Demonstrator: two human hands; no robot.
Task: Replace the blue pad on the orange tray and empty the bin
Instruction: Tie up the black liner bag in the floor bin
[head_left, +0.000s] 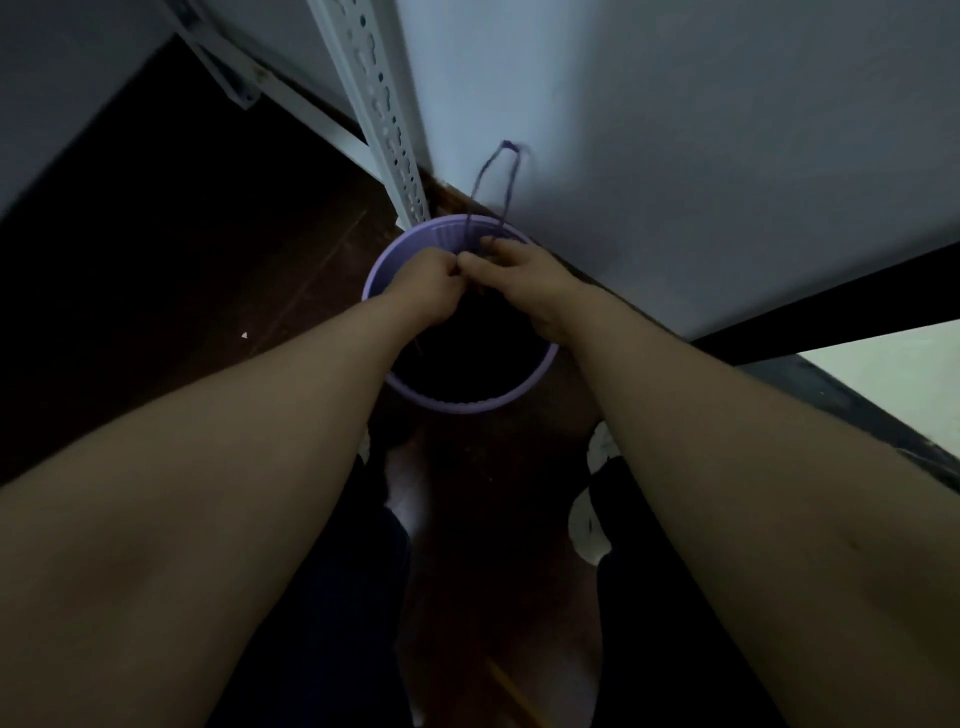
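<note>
View: head camera, looking down along both bare forearms.
Left hand (423, 283): fingers curled tight, pinching the purple drawstring (511, 176) where it meets the other hand.
Right hand (524, 283): fingers and thumb curled, pinching the same cord; knuckles touch the left hand.
Hands together: pressed side by side, both closed on the cord, directly above the bin.
Bin (457, 402): round, lilac, ribbed rim, standing upright on the floor right under the hands; its near rim shows between the two wrists.
Liner (467, 358): dark bag inside the bin, below the hands; contents too dark to tell.
Drawstring loop: rises from the fingertips as a narrow loop, away from the hands, in front of the wall.
Wall (675, 130): pale, just beyond the hands.
Metal post (382, 124): white, slotted, beyond the left hand, its foot just beside the bin's far rim.
Floor (182, 260): dark wood, left of the left forearm.
Shoes (587, 525): pale, partly hidden under the right forearm.
</note>
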